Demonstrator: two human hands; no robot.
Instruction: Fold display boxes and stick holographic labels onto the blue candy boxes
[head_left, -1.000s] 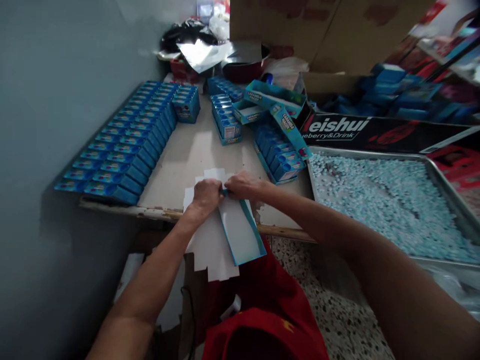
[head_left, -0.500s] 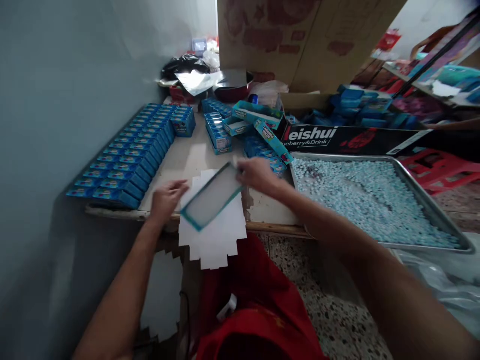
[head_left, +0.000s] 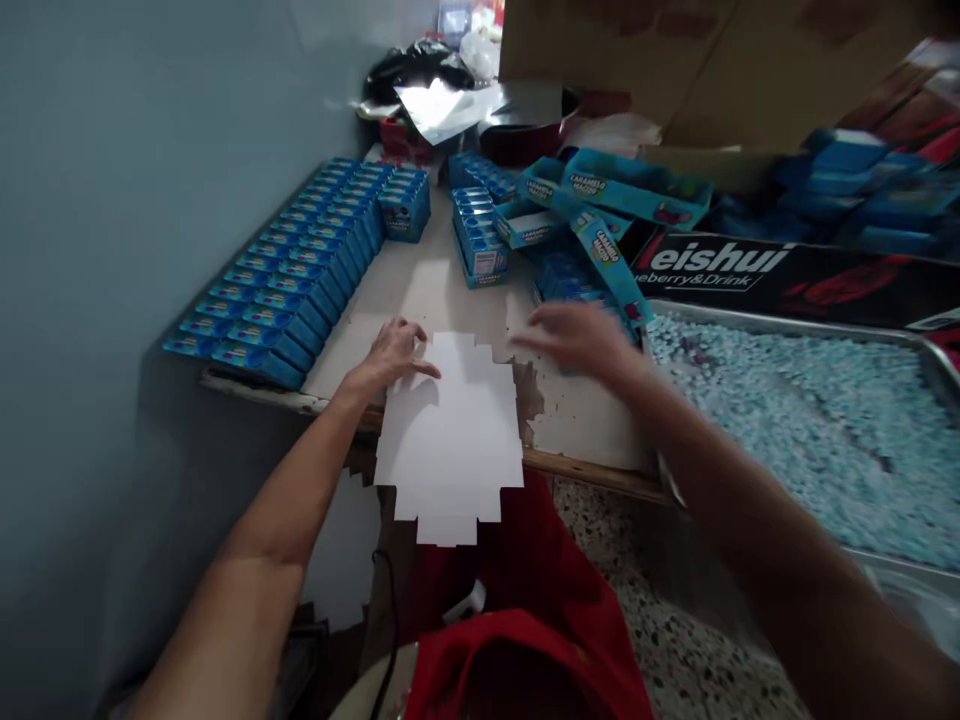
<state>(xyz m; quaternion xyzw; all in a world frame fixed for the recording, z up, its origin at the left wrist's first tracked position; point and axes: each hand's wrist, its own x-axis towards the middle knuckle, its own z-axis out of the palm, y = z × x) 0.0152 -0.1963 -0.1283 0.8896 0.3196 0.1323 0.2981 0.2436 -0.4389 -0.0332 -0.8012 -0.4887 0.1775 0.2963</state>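
Note:
A white cardboard blank point(head_left: 454, 440) with notched edges lies at the front of the table and overhangs its edge. Over its upper left part is my left hand point(head_left: 397, 355), thumb and fingers apart and holding nothing; I cannot tell if the fingertips touch the card. My right hand point(head_left: 574, 340), blurred by motion, hovers to the right of the blank with fingers stretched out and nothing visible in them. Beyond it, folded blue display trays point(head_left: 637, 190) lie in a loose heap, one tray point(head_left: 611, 265) leaning over small blue boxes.
Rows of small blue boxes point(head_left: 281, 295) line the wall at left. A filled display tray point(head_left: 480, 240) stands mid-table. On the right are a metal tray point(head_left: 787, 315) of blue-wrapped pieces and a black printed carton point(head_left: 780, 270) holding blue boxes. A pan point(head_left: 517, 140) sits behind.
The folded tray my right hand held has left it, and the heap at the back shows one more tray. My left hand has moved over the blank. The view has shifted.

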